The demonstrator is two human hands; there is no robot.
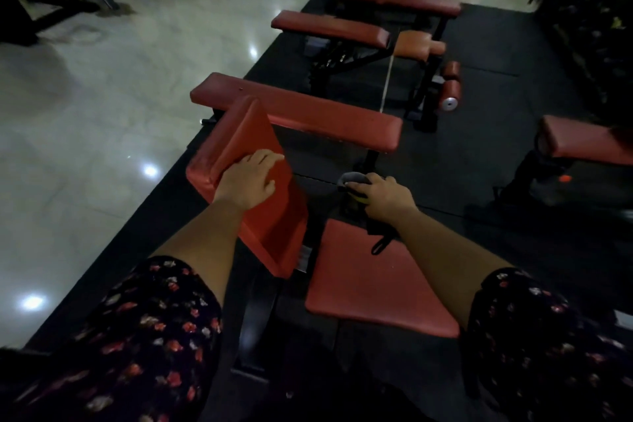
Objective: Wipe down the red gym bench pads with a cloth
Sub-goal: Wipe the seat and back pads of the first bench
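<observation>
A red back pad (246, 134) stands tilted up in front of me, and my left hand (248, 180) rests flat on its face with fingers spread. Just right of it lies the red seat pad (373, 288), flat and low. My right hand (385, 193) hovers beyond the seat pad's far edge, its fingers curled round a bunched grey and yellow cloth (352, 181). A dark strap loop (380, 243) hangs under that wrist onto the seat pad.
Behind the tilted pad a flat red bench (308, 113) runs crosswise, with several more red benches (329, 29) further back and one (589, 142) at the right. All stand on black rubber matting (479, 154). Glossy tiled floor (102, 113) lies to the left.
</observation>
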